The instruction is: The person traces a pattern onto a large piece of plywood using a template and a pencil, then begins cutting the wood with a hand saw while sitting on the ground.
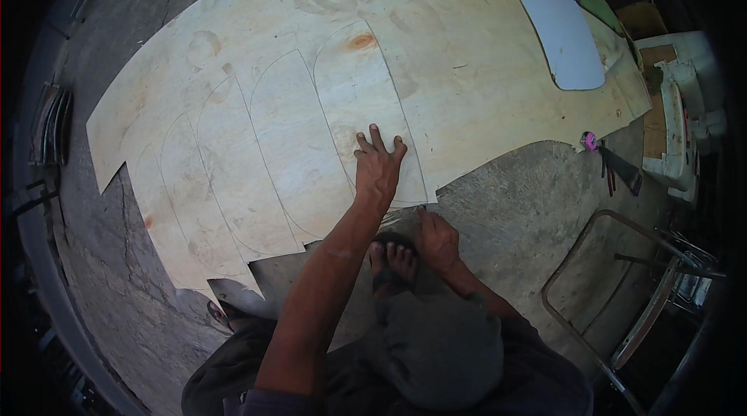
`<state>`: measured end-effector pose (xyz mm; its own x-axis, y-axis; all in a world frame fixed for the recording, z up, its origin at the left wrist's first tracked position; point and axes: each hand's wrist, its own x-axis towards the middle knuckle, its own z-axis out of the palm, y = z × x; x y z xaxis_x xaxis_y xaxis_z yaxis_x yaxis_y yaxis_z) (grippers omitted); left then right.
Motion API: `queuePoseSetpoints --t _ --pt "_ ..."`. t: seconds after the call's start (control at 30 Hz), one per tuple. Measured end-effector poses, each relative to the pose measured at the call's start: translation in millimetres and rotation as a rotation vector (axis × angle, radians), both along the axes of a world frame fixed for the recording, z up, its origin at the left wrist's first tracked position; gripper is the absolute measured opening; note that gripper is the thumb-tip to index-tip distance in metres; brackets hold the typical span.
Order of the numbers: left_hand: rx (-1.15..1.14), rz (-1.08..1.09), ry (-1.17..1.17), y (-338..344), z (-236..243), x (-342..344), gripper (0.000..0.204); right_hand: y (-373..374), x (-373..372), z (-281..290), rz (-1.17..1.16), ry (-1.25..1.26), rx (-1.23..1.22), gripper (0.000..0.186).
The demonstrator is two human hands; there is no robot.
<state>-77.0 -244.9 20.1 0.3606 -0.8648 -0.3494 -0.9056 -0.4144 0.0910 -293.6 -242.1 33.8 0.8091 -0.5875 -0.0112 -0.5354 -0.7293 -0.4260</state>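
A large thin plywood sheet lies on the floor in front of me, its near edge cut into steps and notches. Several long rounded outlines are drawn side by side across its left half. My left hand presses on the sheet with fingers spread, inside the rightmost outline. Just off the near edge, by that outline's lower right corner, my right hand is closed with its fingertips at the wood. A small dark tip shows there, but what the hand holds is mostly hidden.
A pale rounded board rests on the sheet's right side. Near the right edge lie a pink tape measure and a dark-bladed tool. A metal chair frame stands at lower right. My sandalled foot is beside the sheet's edge.
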Motion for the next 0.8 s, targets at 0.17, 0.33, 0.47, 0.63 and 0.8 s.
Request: queuePoseSetpoints --t 0.17,0.33,0.47,0.63,0.8 --pt "-0.037 0.029 0.055 11.6 -4.1 4.4 0.06 -19.9 -8.4 17.9 -0.055 -0.011 0.028 0.037" --pt "-0.16 0.408 0.23 51.6 11.9 14.1 0.093 -24.2 7.6 0.1 -0.193 -0.05 0.037 0.045" --pt "-0.078 0.366 0.209 64.1 0.0 10.4 0.112 -25.3 20.7 -3.5 -0.24 -0.008 0.087 0.052" --pt "-0.146 0.284 0.195 24.5 -8.4 -5.6 0.107 -49.1 9.8 -8.2 -0.332 -0.058 0.078 0.06" --pt "-0.224 0.246 0.389 2.2 -0.8 -16.8 0.09 -90.5 -6.5 -14.3 -0.627 -0.021 0.246 0.059"
